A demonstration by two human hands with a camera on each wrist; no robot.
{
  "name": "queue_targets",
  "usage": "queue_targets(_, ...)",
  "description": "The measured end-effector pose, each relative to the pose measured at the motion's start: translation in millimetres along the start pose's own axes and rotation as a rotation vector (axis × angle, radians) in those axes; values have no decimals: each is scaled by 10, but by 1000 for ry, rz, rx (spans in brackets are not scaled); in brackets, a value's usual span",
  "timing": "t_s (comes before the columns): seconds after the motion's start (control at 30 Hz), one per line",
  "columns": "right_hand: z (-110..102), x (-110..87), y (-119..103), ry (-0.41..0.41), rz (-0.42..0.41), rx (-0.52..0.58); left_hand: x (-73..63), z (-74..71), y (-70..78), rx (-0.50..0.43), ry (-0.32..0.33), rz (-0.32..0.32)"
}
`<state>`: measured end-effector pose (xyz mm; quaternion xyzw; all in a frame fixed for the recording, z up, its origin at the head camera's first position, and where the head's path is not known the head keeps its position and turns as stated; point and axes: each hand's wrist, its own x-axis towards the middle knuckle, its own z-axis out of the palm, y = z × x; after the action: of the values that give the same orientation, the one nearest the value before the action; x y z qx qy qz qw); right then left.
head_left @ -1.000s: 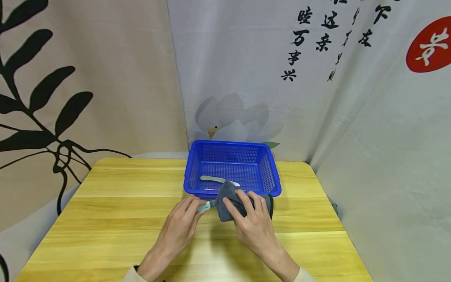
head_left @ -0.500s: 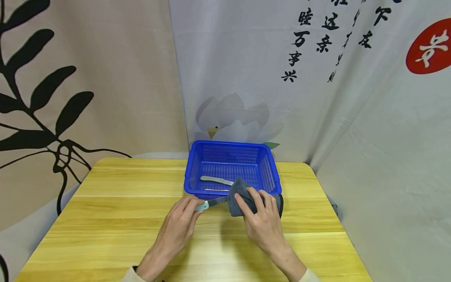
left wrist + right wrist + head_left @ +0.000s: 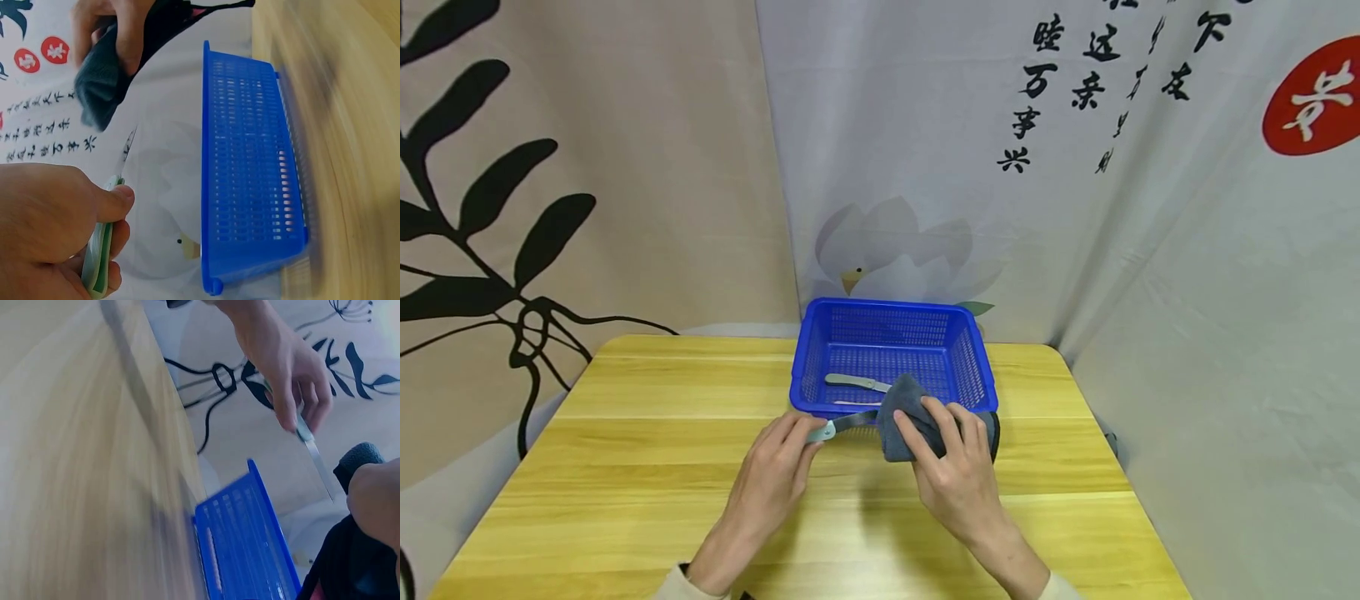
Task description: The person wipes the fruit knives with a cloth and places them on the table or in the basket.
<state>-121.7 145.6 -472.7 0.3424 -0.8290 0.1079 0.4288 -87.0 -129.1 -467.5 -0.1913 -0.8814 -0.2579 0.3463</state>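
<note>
My left hand grips a small knife by its pale green handle, blade pointing toward the right hand. The knife's blade is bare along most of its length. In my right hand is a bunched dark grey-blue cloth, held from above with spread fingers. Seen from the head, the blade tip meets the cloth's left edge; both wrist views show a small gap between them. Both hands are above the table, just in front of a blue plastic basket.
Inside the basket lies another knife with a pale handle, its blade partly behind the cloth. A thin pinkish item lies near the basket's front wall. The wooden table ends at a printed curtain.
The right hand and cloth have slid right along the knife, baring the blade that the cloth covered earlier. Lately the left hand with the knife has shifted slightly left and away from me.
</note>
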Motion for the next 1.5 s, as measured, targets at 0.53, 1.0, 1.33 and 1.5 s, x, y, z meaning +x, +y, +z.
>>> queue_targets(0.53,83,54,-326,-75,-101,19,-13,37,94,-55,-36,56)
queue_targets(1.0,93,26,-195,-77,-70,-17,-37,39,72,-36,-53,40)
queue_targets(1.33,77,0,-80,-88,-28,-29,-48,24,42,-22,-41,39)
queue_targets(1.5,69,5,-22,-85,-10,-34,-52,11,31,-18,-27,36)
